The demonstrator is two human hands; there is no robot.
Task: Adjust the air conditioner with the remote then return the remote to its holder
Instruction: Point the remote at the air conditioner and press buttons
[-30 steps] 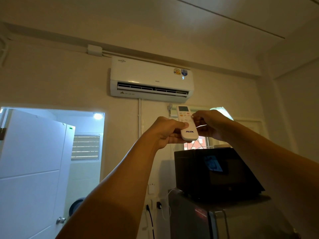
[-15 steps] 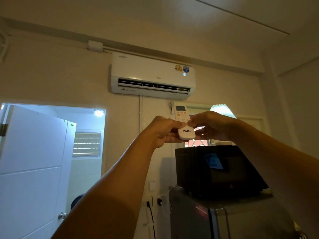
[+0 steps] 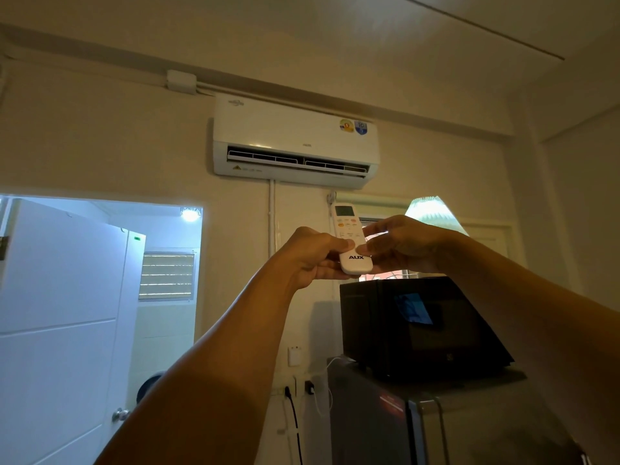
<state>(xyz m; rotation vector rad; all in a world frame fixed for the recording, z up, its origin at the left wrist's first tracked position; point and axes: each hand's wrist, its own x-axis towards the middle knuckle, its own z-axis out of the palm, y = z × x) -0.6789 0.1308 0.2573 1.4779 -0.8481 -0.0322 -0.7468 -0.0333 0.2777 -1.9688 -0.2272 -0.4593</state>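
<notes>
The white remote is held up at arm's length, roughly upright with its small screen end on top, below the air conditioner on the wall. Both hands grip it: the left hand closes around its lower left edge with the thumb laid across the face, and the right hand pinches it from the right side. The thumbs cover the middle of the keypad, so which button is touched cannot be told. The word AUX is readable on the remote's lower end; a few orange buttons sit under the screen, whose figures are too small to read.

The air conditioner has its louvre open, two round stickers at its upper right and a yellow warning triangle at lower left; the print on them is illegible. Behind the remote's top a small fitting on the wall is mostly hidden.

Below the hands stands a dark microwave on a grey fridge, the fridge cut off by the frame's bottom edge. At left a doorway opens onto a lit room with a white door.
</notes>
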